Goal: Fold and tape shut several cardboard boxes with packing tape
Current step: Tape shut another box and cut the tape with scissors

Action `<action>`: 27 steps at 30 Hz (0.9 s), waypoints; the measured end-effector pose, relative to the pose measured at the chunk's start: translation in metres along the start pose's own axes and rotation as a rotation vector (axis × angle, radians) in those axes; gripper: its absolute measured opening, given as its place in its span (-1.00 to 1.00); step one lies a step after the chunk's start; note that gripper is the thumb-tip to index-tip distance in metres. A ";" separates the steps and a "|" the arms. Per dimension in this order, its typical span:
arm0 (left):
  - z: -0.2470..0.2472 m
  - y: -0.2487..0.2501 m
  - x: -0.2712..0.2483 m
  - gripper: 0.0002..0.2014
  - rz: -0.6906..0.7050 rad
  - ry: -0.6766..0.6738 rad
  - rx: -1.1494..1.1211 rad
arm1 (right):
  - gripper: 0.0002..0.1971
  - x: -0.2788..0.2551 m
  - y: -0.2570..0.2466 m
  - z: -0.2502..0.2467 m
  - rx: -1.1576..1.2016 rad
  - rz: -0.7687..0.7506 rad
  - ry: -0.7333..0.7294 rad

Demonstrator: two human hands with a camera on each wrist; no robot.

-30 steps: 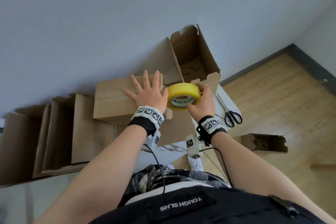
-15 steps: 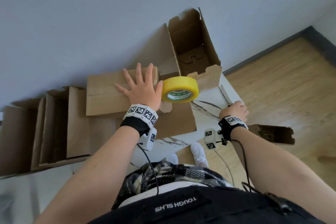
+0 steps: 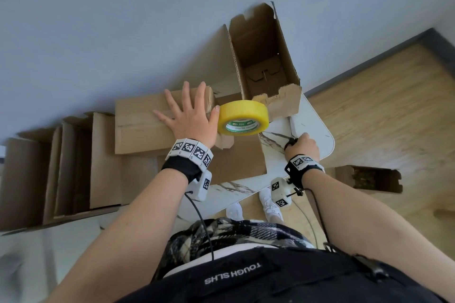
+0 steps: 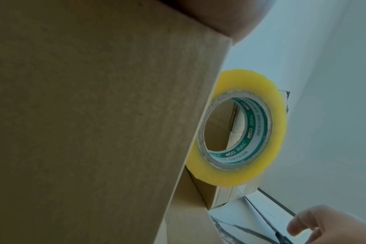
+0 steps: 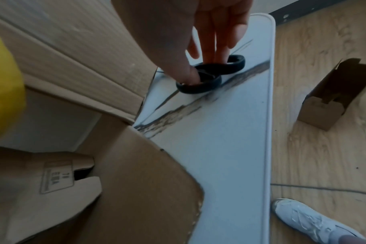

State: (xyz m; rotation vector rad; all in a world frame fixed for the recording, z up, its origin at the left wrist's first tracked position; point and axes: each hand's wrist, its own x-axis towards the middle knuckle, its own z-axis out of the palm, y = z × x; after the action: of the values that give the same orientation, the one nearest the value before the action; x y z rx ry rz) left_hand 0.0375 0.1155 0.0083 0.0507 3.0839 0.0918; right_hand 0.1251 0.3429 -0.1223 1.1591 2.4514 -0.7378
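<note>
Left hand point(image 3: 190, 115) flat, fingers spread, pinning the folded box point(image 3: 142, 128) so I keep its flaps down | tape roll point(image 3: 243, 117) hangs at box's end, beside my thumb | right hand point(image 3: 302, 145) threading fingers into scissors point(image 5: 211, 74) on table point(image 3: 320, 128), likely to cut tape

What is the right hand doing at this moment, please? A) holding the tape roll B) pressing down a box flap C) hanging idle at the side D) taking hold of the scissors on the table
D: the right hand has its thumb and fingers in the black loops of the scissors, which lie on the table.
</note>
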 end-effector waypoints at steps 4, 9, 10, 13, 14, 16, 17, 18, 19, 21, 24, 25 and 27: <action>0.000 0.001 0.000 -0.39 -0.001 0.000 -0.003 | -0.85 -0.013 -0.014 -0.005 0.091 0.048 -0.032; -0.002 0.002 0.000 -0.38 -0.011 -0.013 -0.002 | -0.71 -0.029 -0.026 -0.006 0.329 0.152 -0.055; -0.003 0.002 0.000 -0.38 -0.012 -0.019 -0.008 | -0.66 -0.034 -0.027 -0.006 0.385 0.172 -0.056; -0.005 0.002 0.001 -0.37 -0.008 -0.052 -0.024 | -0.43 -0.050 -0.032 -0.003 0.581 0.228 -0.007; -0.006 0.002 0.001 -0.36 -0.004 -0.063 -0.025 | -0.39 -0.058 -0.034 -0.002 0.656 0.244 0.025; -0.009 0.001 0.000 -0.36 0.005 -0.092 -0.032 | -0.36 -0.077 -0.039 -0.002 0.799 0.274 0.090; -0.011 0.000 0.000 -0.36 0.011 -0.105 -0.038 | -0.37 -0.088 -0.043 -0.003 0.867 0.282 0.130; -0.013 -0.001 0.000 -0.37 0.015 -0.120 -0.048 | -0.37 -0.100 -0.047 -0.004 0.931 0.274 0.174; -0.016 -0.002 0.000 -0.40 0.017 -0.139 -0.065 | -0.37 -0.112 -0.051 -0.006 0.985 0.246 0.221; -0.024 -0.005 0.003 -0.47 0.021 -0.185 -0.105 | -0.36 -0.134 -0.060 -0.011 1.036 0.153 0.292; -0.032 -0.009 0.005 -0.51 0.040 -0.244 -0.137 | -0.43 -0.161 -0.073 -0.023 1.121 0.057 0.304; -0.033 -0.010 0.005 -0.51 0.046 -0.257 -0.139 | -0.50 -0.168 -0.078 -0.027 1.148 0.029 0.278; -0.034 -0.012 0.004 -0.52 0.049 -0.275 -0.141 | -0.60 -0.183 -0.089 -0.031 1.188 -0.046 0.183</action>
State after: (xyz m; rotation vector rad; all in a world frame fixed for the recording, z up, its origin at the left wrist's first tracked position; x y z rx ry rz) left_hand 0.0310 0.1020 0.0415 0.1219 2.7937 0.2787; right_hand 0.1658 0.2004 0.0210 1.5255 2.0797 -2.3446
